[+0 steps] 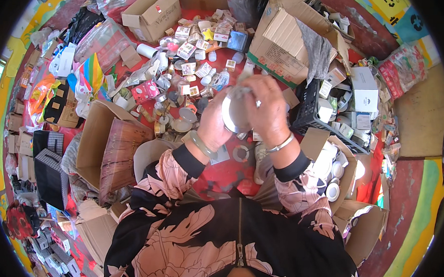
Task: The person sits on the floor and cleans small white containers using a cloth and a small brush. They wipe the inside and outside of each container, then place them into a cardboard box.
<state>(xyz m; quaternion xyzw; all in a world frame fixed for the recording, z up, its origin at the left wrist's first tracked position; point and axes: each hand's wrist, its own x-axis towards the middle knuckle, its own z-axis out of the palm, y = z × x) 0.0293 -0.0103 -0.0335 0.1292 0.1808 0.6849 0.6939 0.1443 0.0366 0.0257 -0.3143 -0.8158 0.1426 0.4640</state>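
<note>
Both hands are raised in front of me around a round white-rimmed disc [227,112] with a dull grey face, tilted on edge. My left hand [213,122] holds its left side, with the palm and fingers behind the rim. My right hand [269,110] is closed over its upper right side, fingers bent and partly hiding the face. A small greyish patch shows by the right fingertips; I cannot make out what it is. Below the hands, a flat ring-shaped piece [241,153] lies on the red floor covering.
Ahead lies a heap of small boxes [186,50], jars and round lids. Large cardboard boxes stand at the left [93,147] and far right [282,46]. A black crate [309,110] holds packages. A carton by my right arm contains several white round pieces [332,191].
</note>
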